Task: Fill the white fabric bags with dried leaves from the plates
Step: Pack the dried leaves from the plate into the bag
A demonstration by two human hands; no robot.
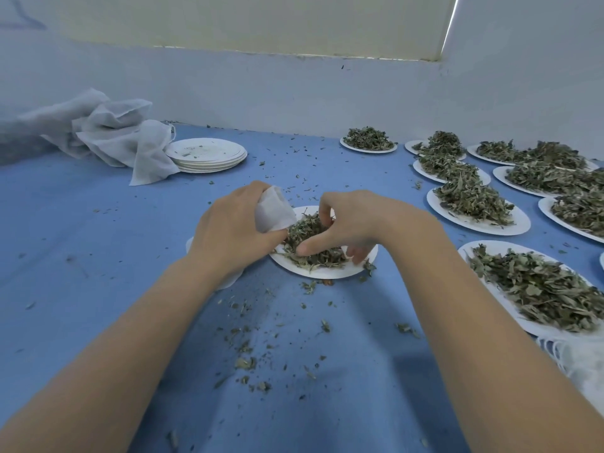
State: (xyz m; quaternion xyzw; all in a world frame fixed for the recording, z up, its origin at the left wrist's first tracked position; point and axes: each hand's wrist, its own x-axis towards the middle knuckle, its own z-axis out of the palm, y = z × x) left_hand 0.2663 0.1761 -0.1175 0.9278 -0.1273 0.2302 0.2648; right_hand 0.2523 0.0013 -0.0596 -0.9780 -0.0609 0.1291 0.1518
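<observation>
Where the far left of the worktop is examined, a heap of white fabric bags is found slumped against the wall; whether any is filled cannot be told, though they appear limp. Just beside the heap, a stack of emptied plates is noted, bearing only crumbs, which suggests that several portions have been dealt with. At the centre, one white bag is gripped by the left hand, its fingers curled round the fabric and its mouth held at the edge of the working plate. A moderate mound of dried leaves is seen on that plate. The right hand is set upon the mound, fingers curled into the leaves as if gathering a pinch. Loose fragments are scattered over the worktop in front. To the right, many loaded plates are ranged, apparently untouched. At the lower right edge, further white fabric is partly visible. It is judged that the greater part of the task is left.
</observation>
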